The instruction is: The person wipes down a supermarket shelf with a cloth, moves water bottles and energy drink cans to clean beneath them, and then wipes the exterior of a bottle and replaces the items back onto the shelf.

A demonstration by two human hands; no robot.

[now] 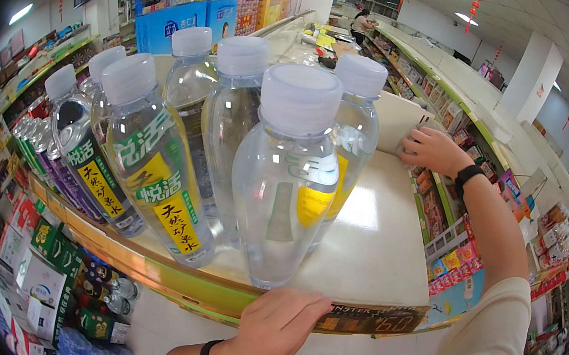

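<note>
My left hand (280,323) rests against the front edge of a white shelf (378,243), fingers together, its palm hidden. My right hand (434,150) reaches to the shelf's right side, by the end of an upright white panel (399,118). Its fingers are bent around something greyish, too hidden to name. Between the hands and to the left stand several clear water bottles with white caps. The nearest bottle (285,188) is upright just behind my left hand. Left of it a bottle with a yellow and green label (166,178) appears tilted.
Several drink cans (44,140) stand at the shelf's left end. Blue cartons (173,23) are stacked behind. A price strip (373,321) runs along the front edge. Boxes and bottled drinks (109,283) lie on the floor at left. Snack shelves (454,259) run along the right. A person (361,26) stands far back.
</note>
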